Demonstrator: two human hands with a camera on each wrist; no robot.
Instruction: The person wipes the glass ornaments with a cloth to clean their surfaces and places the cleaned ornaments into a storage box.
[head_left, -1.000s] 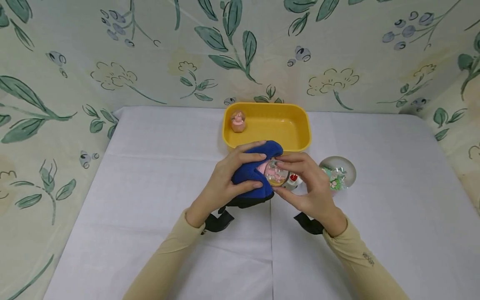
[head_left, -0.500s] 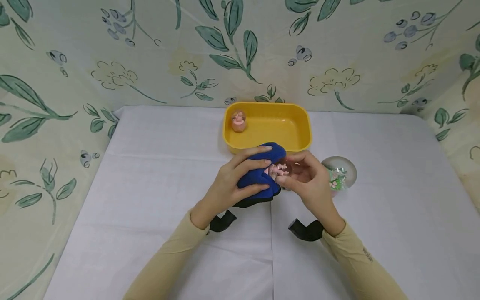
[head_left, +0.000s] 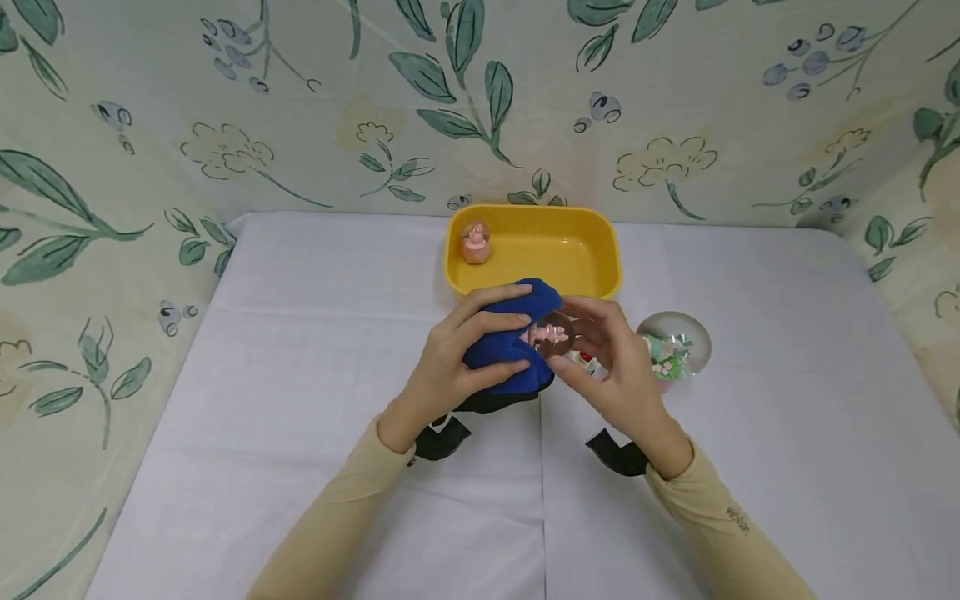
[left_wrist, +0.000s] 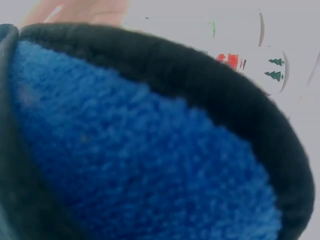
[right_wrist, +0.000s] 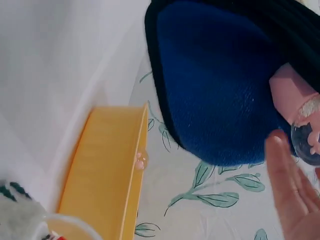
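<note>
My left hand [head_left: 457, 346] holds a folded blue cloth [head_left: 491, 354] with dark edging around the base of a small snow globe [head_left: 551, 335]. The globe lies on its side, its clear dome with a pink figure poking out to the right. My right hand [head_left: 618, 367] holds the dome, thumb below and fingers above. In the right wrist view, the pink base [right_wrist: 290, 92] sits against the cloth, with fingertips [right_wrist: 276, 142] right at the dome. Blue cloth [left_wrist: 150, 145] fills most of the left wrist view.
A yellow tray [head_left: 540, 210] stands at the back, with a small pink snow globe [head_left: 476, 242] in its left end. Right of my right hand is a larger globe [head_left: 696, 342] with green and pink decoration. A globe with red detail [head_left: 585, 359] is partly hidden behind my right fingers.
My right hand has shifted its grip on the dome, and the globe has turned, showing the pink figure from another side. Cloth and hands moved slightly right, then back left.
</note>
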